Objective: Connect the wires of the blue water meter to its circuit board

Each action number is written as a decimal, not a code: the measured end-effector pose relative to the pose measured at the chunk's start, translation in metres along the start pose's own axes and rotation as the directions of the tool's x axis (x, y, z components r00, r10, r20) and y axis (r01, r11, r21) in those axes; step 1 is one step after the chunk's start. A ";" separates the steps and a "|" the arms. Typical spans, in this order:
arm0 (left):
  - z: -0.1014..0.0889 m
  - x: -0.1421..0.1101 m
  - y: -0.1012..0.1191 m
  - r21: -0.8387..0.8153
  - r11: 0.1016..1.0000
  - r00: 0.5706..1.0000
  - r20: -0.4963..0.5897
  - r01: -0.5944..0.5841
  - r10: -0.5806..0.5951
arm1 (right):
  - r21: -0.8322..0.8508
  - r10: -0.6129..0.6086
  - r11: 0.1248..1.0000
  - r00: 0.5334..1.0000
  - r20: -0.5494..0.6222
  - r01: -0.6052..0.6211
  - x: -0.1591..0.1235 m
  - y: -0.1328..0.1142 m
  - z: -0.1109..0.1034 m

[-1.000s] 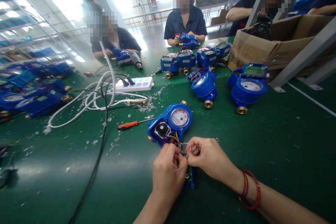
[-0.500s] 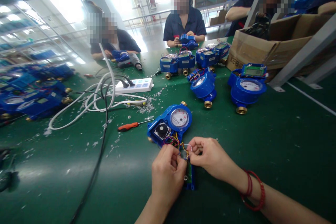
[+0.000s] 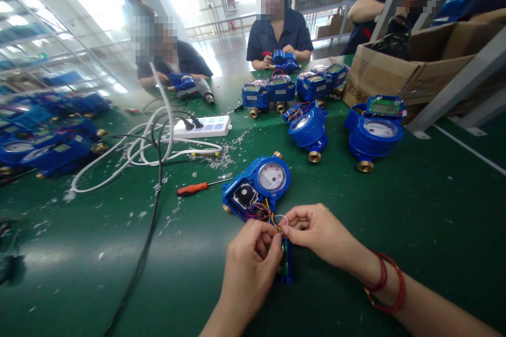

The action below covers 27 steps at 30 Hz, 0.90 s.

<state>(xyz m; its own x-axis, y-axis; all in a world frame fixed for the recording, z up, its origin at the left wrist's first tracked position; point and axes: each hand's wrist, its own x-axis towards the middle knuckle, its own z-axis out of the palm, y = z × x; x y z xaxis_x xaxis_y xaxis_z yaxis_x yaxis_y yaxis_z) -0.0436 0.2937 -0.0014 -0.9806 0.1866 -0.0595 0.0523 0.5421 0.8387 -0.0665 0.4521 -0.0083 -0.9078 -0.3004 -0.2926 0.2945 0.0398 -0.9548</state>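
In front of me a blue water meter point(image 3: 259, 185) lies on the green table, its round dial showing and its side compartment uncovered. Thin coloured wires point(image 3: 261, 211) run out of that compartment toward my fingers. My left hand point(image 3: 251, 258) is closed in a pinch on the wires. Fingertips of my right hand point(image 3: 316, 231) pinch them too, close beside the left fingertips, with a white wire looping above. Below the fingers, a blue cover with a green circuit board point(image 3: 285, 263) lies partly hidden behind my left hand. The exact wire ends are covered by my fingers.
An orange-handled screwdriver point(image 3: 192, 189) lies left of the meter. Beyond it are a white power strip point(image 3: 205, 127) and looping cables. Other blue meters point(image 3: 373, 134) stand at the back and left. A cardboard box point(image 3: 419, 76) is at right. Co-workers sit opposite.
My right fingertips have come slightly closer to the left ones at the wires. My left hand has shifted a little. The meter stays where it was.
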 end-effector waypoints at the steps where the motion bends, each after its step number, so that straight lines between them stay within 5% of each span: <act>1: 0.000 0.000 0.000 0.023 1.000 1.000 -0.003 0.000 0.000 | 0.004 -0.010 1.000 1.000 -0.007 0.010 0.000 0.000 0.001; 16: 0.009 0.003 -0.001 0.131 0.991 0.981 -0.191 -0.002 0.028 | -0.185 -0.090 0.980 0.990 -0.106 0.069 -0.007 -0.001 0.014; 27: 0.007 0.005 -0.001 0.148 0.989 0.988 -0.154 0.004 0.019 | -0.266 -0.110 0.961 0.984 -0.139 0.070 -0.004 0.008 0.015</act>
<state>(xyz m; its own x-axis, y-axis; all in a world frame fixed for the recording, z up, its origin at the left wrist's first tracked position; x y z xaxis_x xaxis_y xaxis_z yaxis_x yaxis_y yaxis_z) -0.0471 0.2998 -0.0061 -0.9968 0.0681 0.0408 0.0756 0.6583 0.7490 -0.0566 0.4396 -0.0137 -0.9673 -0.1681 -0.1898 0.1398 0.2710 -0.9524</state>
